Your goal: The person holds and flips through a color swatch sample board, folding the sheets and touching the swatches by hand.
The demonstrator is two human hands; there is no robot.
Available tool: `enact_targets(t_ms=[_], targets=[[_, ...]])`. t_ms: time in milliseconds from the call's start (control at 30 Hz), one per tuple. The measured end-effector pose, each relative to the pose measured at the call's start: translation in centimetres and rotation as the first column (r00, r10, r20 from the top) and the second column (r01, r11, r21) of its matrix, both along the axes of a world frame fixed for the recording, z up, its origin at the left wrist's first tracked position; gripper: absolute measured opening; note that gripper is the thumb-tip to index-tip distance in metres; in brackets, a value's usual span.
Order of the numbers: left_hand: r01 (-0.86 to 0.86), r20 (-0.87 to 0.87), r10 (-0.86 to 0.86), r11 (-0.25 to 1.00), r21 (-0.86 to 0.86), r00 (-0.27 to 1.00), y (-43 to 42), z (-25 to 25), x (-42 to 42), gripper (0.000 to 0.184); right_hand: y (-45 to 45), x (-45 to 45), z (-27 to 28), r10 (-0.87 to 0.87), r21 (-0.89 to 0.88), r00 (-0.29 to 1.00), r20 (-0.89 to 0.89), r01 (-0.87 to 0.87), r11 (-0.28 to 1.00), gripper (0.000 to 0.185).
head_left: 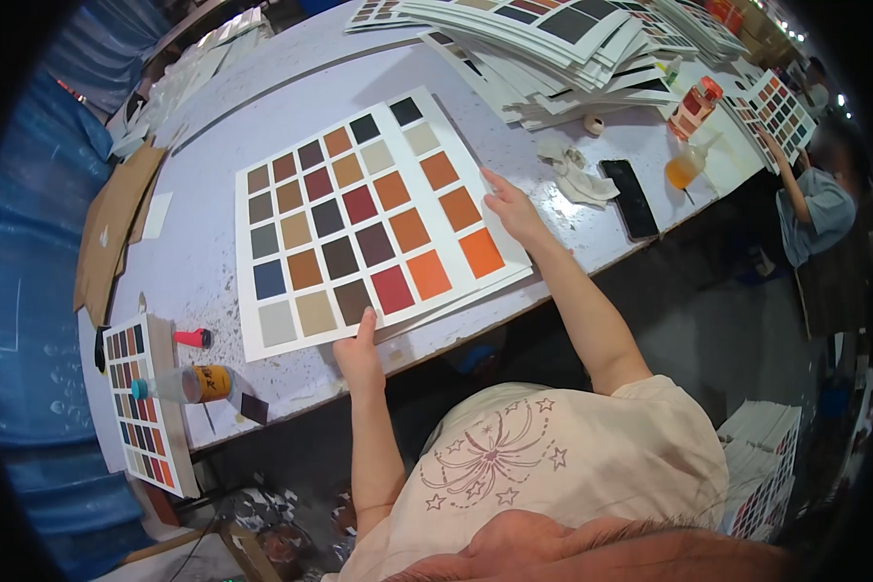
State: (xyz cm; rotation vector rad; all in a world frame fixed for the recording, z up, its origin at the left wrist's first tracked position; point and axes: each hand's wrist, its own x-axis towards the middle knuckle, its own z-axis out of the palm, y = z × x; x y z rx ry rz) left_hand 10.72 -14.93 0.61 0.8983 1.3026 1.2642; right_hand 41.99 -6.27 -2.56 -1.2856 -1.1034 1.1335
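A large white colour swatch card [328,239] with rows of brown, grey, red and orange squares lies on the table in front of me. Beneath its right side another swatch card [468,225] sticks out, showing one column of squares. My left hand [361,363] grips the near edge of the top card, thumb on its face and the other fingers hidden below. At the right edge of the cards, my right hand [514,211] is closed with thumb and forefinger on the border; whether it pinches one sheet or both is unclear.
Stacks of swatch cards [553,73] rise at the back. Right of my hand lie a crumpled cloth [574,173], black phone [630,199] and bottles [694,109]. At left are a clear bottle [186,385], red-capped item [193,338] and cardboard [116,228]. Another person [813,213] works at far right.
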Motion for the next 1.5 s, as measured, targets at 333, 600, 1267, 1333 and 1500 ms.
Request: enact_targets(t_ms=[333, 600, 1267, 1333, 1500], targets=[[0.007, 0.121, -0.007, 1.0, 0.006, 0.993, 0.2, 0.0, -0.1, 0.042, 0.5, 0.2, -2.0, -0.083, 0.143, 0.967, 0.241, 0.049, 0.989, 0.053], [0.01, 0.124, -0.013, 1.0, 0.026, 0.992, 0.1, -0.3, -0.1, 0.042, -0.3, -0.2, -0.4, -0.097, 0.147, 0.95, 0.296, 0.055, 0.988, 0.051], [-0.091, 0.267, 0.056, 0.988, 0.123, 0.962, -0.4, 1.4, -7.1, 0.034, -0.6, 0.0, -0.4, -0.099, 0.135, 0.951, 0.292, 0.061, 0.989, 0.053], [-0.068, 0.282, 0.038, 0.993, 0.1, 0.959, -0.5, 0.9, -7.0, 0.035, -0.3, -0.1, -0.6, -0.103, 0.144, 0.949, 0.298, 0.062, 0.988, 0.053], [-0.014, 0.282, -0.001, 0.999, 0.051, 0.959, 0.0, 0.0, -5.8, 0.035, -0.4, -0.1, -0.2, -0.095, 0.14, 0.95, 0.297, 0.055, 0.989, 0.053]])
